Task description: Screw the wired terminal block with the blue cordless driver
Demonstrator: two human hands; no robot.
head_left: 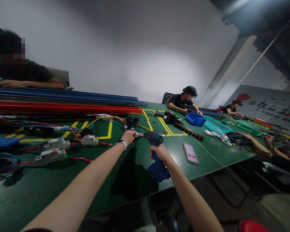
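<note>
My right hand (160, 153) is wrapped round the grip of a blue cordless drill (157, 139), which is held above the table with its nose pointing left. Against the drill's tip lies a small white part with red on it (140, 134), pinched in the fingers of my left hand (129, 137); its exact kind is too small to tell. A watch is on my left wrist. Just behind that hand are a black device (132, 122) and coloured wires. Farther left lie white circuit breakers (89, 140) with red leads.
Blue and red rails (62, 107) run along the back left of the green table (174, 174). Beyond the drill are a dark terminal strip (189, 131), a blue bin (195, 119), a turquoise tray (216, 125) and a phone-like object (190, 154). Several people sit around the table.
</note>
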